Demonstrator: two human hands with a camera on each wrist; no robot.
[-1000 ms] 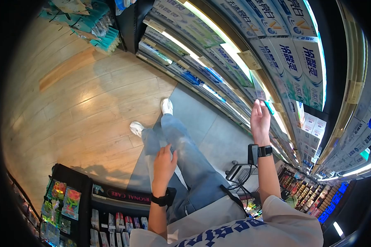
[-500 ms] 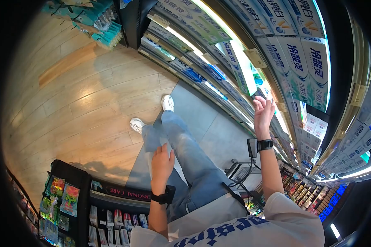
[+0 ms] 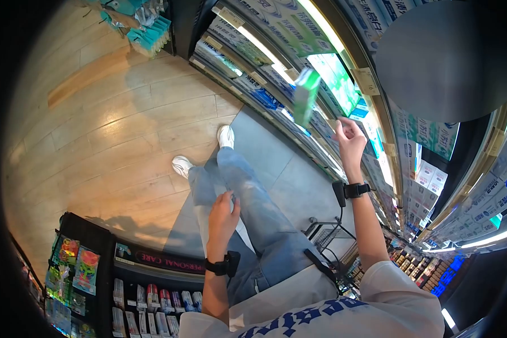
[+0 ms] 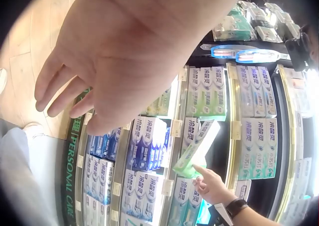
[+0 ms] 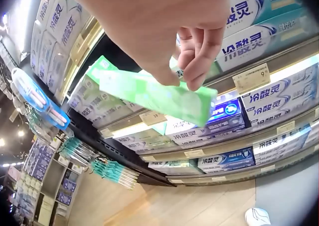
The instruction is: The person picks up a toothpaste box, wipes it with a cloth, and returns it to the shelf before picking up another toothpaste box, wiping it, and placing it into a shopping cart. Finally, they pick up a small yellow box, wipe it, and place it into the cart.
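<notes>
A green and white box (image 3: 306,97), blurred and tilted, stands out from the shelf front. Beside it is the right hand (image 3: 350,143) with bent fingers; the head view shows a gap between them. In the right wrist view the right hand (image 5: 187,56) overlaps the upper edge of the box (image 5: 154,97). The box (image 4: 198,149) has its lower end by the fingers of the right hand (image 4: 212,186) in the left wrist view. Whether it is gripped cannot be told. Over the thighs, the left hand (image 3: 222,219) hangs relaxed and holds nothing.
Shelves of boxed goods with price tags (image 3: 366,81) run along the right. A wire cart (image 3: 327,236) stands near the hip. At the lower left is a rack of small packs (image 3: 152,298); hanging packets (image 3: 152,36) are at the top. A grey disc (image 3: 448,62) covers part of the upper shelves.
The tilted green and white box has moved away from the shelf, to the left in the head view. The right hand has shifted slightly left and its fingers are more bent. The left hand has barely moved.
</notes>
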